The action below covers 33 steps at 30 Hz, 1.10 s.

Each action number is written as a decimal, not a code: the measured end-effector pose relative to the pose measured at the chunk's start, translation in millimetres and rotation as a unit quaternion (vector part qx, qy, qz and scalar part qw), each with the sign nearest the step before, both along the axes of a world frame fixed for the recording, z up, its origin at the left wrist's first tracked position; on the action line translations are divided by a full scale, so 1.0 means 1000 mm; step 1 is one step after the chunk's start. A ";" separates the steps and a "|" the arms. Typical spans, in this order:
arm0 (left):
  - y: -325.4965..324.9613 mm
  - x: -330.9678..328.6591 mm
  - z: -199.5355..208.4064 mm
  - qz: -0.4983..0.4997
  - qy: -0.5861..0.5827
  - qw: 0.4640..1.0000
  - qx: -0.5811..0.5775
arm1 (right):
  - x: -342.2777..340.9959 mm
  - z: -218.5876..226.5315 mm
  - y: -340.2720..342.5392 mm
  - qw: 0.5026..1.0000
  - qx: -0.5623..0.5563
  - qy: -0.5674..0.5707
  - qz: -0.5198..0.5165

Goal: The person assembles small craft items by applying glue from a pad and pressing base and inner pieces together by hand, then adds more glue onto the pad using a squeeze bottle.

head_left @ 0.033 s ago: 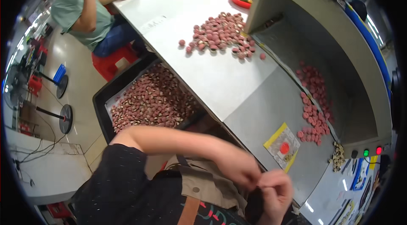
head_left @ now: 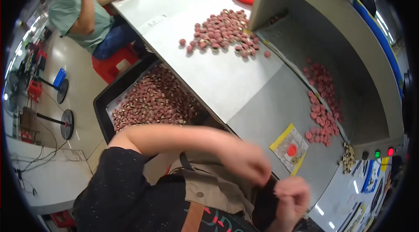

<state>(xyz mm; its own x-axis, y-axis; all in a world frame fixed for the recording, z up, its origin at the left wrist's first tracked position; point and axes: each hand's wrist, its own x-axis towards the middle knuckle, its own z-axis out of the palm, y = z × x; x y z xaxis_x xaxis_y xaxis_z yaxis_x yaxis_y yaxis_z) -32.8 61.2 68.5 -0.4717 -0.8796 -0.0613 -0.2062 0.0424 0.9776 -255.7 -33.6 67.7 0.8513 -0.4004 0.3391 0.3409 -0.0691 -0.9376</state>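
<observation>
My left hand (head_left: 249, 161) reaches across my body near the bench's front edge, its fingers curled and smeared by motion; what it holds, if anything, does not show. My right hand (head_left: 293, 195) is close by on the right, separated from it by a gap. Its fingers are bent in and closed, and their contents are hidden. On the grey bench surface beyond lies a flat yellow-edged sheet (head_left: 282, 145) with a red disc (head_left: 291, 150) on it. Right of that sit several round pink pieces (head_left: 322, 120), and a small heap of pale pieces (head_left: 348, 158).
A large pile of pinkish-red round pieces (head_left: 222, 31) covers part of the white tabletop. Below the table edge stands a black bin (head_left: 101, 114) full of similar pieces. The grey housing (head_left: 371, 79) rises at right. A person (head_left: 83, 18) sits at the far left.
My hands were together with fingertips meeting; now they are apart, the right one slightly to the right and lower. The whole view has shifted a little.
</observation>
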 end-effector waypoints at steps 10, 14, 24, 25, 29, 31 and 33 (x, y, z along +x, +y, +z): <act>-0.119 0.104 -0.028 0.367 -0.244 0.856 -0.271 | 0.003 0.101 0.023 0.789 -0.144 -0.570 -0.180; -0.171 0.107 -0.041 0.403 -0.287 0.793 -0.354 | -0.015 0.097 0.032 0.830 -0.264 -0.472 -0.135; -0.261 0.132 -0.067 0.450 -0.297 0.780 -0.319 | -0.011 0.082 0.009 0.851 -0.195 -0.430 -0.229; -0.259 0.128 -0.065 0.454 -0.281 0.779 -0.328 | -0.012 0.078 0.006 0.851 -0.190 -0.425 -0.244; -0.233 0.103 -0.054 0.409 -0.268 0.813 -0.315 | -0.021 0.060 -0.003 0.848 -0.167 -0.399 -0.305; -0.228 0.087 -0.047 0.388 -0.230 0.818 -0.357 | -0.071 0.040 -0.045 0.830 -0.362 -0.022 -0.423; -0.209 0.087 -0.051 0.385 -0.225 0.811 -0.379 | -0.051 0.032 -0.097 0.824 -0.378 0.152 -0.395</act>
